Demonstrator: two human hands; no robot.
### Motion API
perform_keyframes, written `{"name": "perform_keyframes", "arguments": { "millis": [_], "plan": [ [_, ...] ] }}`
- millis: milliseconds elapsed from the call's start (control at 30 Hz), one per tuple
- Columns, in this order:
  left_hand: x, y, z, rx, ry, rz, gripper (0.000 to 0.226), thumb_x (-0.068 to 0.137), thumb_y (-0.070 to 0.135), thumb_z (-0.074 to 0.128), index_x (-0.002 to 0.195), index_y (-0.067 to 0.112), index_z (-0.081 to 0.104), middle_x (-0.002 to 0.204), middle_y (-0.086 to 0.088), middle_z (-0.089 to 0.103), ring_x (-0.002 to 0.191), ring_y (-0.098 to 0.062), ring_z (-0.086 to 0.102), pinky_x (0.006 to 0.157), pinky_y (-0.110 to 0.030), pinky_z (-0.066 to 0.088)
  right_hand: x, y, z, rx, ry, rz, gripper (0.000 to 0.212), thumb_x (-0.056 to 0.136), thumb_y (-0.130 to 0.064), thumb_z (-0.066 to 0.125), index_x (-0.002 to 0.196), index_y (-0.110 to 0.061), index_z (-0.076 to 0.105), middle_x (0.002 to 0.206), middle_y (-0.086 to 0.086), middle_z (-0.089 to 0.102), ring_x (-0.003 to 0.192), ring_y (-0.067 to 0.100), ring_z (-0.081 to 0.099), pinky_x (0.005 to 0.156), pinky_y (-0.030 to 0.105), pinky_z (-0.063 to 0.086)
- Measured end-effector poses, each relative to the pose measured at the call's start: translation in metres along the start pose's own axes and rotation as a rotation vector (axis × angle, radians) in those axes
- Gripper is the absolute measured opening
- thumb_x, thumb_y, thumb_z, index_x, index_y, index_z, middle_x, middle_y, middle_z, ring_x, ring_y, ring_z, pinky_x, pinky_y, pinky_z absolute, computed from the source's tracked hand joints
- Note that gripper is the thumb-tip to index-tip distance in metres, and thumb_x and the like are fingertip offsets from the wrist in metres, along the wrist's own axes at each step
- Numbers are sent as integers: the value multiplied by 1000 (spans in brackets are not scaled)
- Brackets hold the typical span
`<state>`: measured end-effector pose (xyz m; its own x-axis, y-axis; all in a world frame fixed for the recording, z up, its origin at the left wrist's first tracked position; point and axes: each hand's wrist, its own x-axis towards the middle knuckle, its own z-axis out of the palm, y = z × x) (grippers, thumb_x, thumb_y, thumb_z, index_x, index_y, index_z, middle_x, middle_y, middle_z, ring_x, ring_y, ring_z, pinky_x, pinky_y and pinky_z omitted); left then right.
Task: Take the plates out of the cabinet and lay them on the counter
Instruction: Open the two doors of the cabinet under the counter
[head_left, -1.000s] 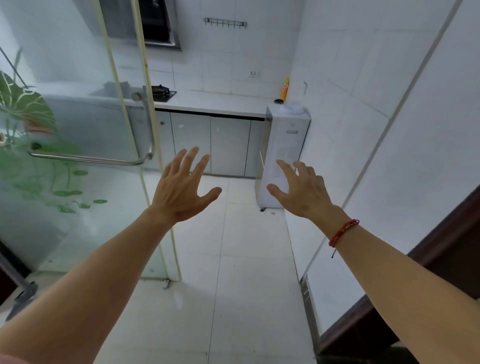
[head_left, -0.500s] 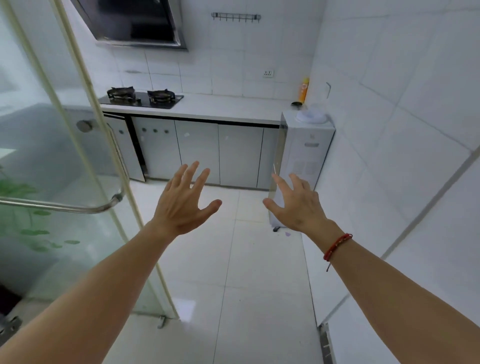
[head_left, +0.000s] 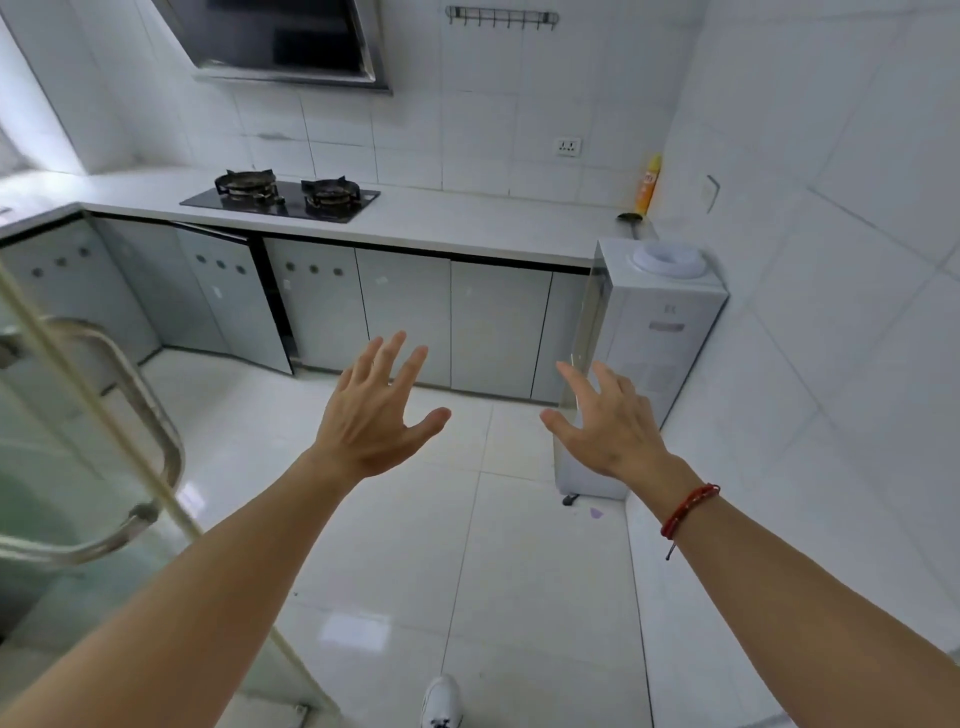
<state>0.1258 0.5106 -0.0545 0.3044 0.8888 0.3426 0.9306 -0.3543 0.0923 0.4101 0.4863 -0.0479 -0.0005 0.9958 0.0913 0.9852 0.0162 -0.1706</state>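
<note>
Plates: not visible from the head view, so I cannot tell which compartment holds them. The base cabinet (head_left: 405, 317) runs under the counter (head_left: 467, 223) along the far wall. Its grey doors are shut flat, except one door (head_left: 234, 301) left of centre, which stands ajar with a dark gap beside it. The left hand (head_left: 374, 421) is raised in front of the cabinet, palm away, fingers straight and spread wide, thumb out, holding nothing. The right hand (head_left: 613, 426) is level with it, fingers straight and fanned, also holding nothing. The two hands are apart and touch neither each other nor the cabinet. A red cord bracelet (head_left: 688, 509) sits on the right wrist. On the counter there is a two-burner gas hob (head_left: 280, 197) at left and a yellow bottle (head_left: 647, 184) in the far right corner. A range hood (head_left: 280, 41) hangs above the hob. A white water dispenser (head_left: 660, 332) stands on the floor just beside the cabinet's right end. A glass door (head_left: 52, 467) with a steel handle (head_left: 150, 415) is at near left. A white shoe (head_left: 441, 701) is at the bottom edge.
</note>
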Motion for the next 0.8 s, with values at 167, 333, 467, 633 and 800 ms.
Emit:
{"name": "perform_keyframes", "arguments": {
  "millis": [167, 333, 467, 633, 800],
  "plan": [
    [86, -37, 32, 1, 12, 15, 85, 86, 73, 29, 153, 22, 24, 162, -9, 17, 149, -33, 14, 115, -50, 25, 87, 2, 13, -3, -7, 8, 72, 95, -63, 37, 157, -33, 17, 162, 16, 20, 148, 33, 21, 115, 52, 25],
    [169, -68, 59, -20, 11, 22, 84, 87, 72, 29, 153, 21, 24, 162, -11, 18, 149, -33, 15, 115, -49, 25, 177, 0, 25, -32, -15, 20, 71, 94, -64, 36, 156, -33, 19, 161, 15, 23, 145, 34, 26, 113, 52, 28],
    [220, -99, 80, -10, -24, 10, 84, 87, 73, 29, 154, 22, 22, 163, -10, 16, 149, -33, 13, 116, -49, 24, 239, -10, 35, -18, -32, 13, 71, 95, -63, 35, 156, -33, 19, 161, 16, 23, 146, 34, 24, 115, 50, 26],
    [275, -128, 105, -1, -52, -1, 83, 88, 72, 30, 153, 22, 23, 162, -9, 18, 149, -32, 15, 114, -50, 26, 310, -10, 48, 0, -42, 11, 70, 95, -63, 35, 156, -34, 18, 161, 15, 23, 146, 33, 24, 114, 52, 29],
    [329, -153, 136, 1, -78, -20, 82, 88, 71, 33, 153, 22, 23, 162, -9, 18, 149, -32, 14, 114, -49, 27, 385, -6, 67, -9, -63, -6, 70, 95, -62, 35, 156, -32, 18, 160, 15, 24, 145, 33, 25, 114, 51, 26]
  ]
}}
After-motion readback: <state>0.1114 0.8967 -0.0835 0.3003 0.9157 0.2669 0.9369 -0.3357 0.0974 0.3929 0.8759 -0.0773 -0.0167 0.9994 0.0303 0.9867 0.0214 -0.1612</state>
